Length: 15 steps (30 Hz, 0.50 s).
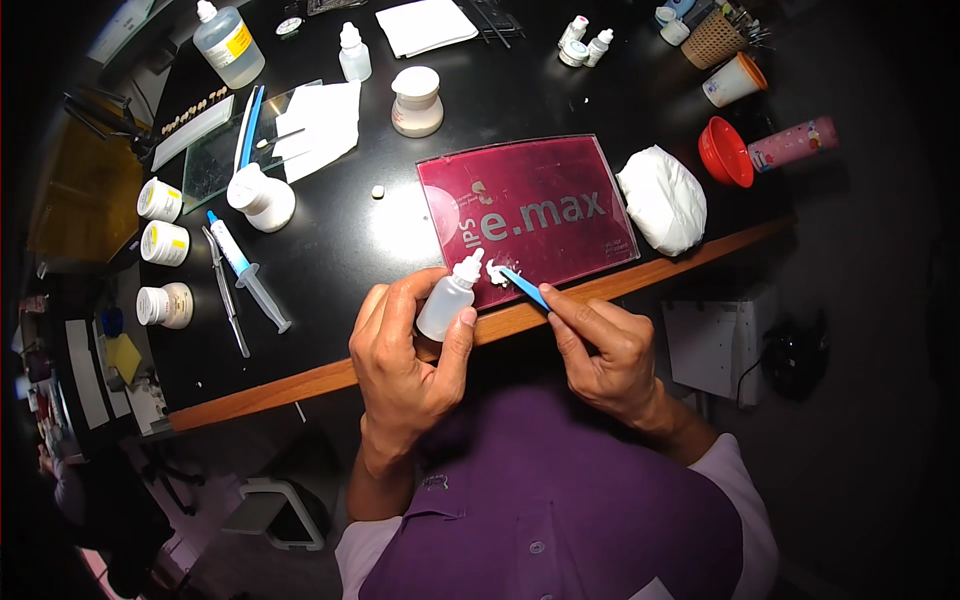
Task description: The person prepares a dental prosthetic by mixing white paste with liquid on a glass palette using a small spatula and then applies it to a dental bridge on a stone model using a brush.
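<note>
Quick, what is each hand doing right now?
Left hand: closed around a small white dropper bottle, tip toward the dark red mixing plate.
Right hand: fingers pinching a thin blue tool.

Dropper bottle [446, 303] base hidden behind left hand [405, 355] fingers [457, 345].

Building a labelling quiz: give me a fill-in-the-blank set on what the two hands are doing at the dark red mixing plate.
1. The left hand holds a small translucent plastic dropper bottle with a ____ nozzle.
2. The right hand holds a thin ____ spatula.
3. The spatula's tip touches a dab of white paste on the dark ____ rectangular mixing plate.

Missing words: white; blue; red
</note>
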Motion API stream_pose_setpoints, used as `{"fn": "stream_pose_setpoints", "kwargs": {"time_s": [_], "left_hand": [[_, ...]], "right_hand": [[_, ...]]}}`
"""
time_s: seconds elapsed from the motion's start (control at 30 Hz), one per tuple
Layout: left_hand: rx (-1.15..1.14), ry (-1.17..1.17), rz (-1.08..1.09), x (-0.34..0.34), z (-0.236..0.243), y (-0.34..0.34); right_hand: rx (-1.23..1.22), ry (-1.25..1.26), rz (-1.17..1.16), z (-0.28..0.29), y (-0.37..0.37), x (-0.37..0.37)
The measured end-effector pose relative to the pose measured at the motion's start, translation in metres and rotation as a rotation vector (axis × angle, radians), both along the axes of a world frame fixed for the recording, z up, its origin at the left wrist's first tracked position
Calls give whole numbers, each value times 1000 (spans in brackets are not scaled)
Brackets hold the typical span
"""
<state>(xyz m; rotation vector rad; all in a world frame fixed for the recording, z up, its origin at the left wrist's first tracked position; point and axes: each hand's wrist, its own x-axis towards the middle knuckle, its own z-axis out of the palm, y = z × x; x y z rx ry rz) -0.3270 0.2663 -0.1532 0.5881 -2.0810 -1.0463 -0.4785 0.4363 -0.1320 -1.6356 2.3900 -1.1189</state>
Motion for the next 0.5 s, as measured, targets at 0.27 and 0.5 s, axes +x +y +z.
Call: {"fn": "stream_pose_setpoints", "kwargs": {"time_s": [0.27,0.5], "left_hand": [[-5,9,-4,1,1,0],[-3,-3,-3,0,0,0]], "right_hand": [[-32,144,181,-5,3,-29],[-29,70,109,-8,0,-22]]}}
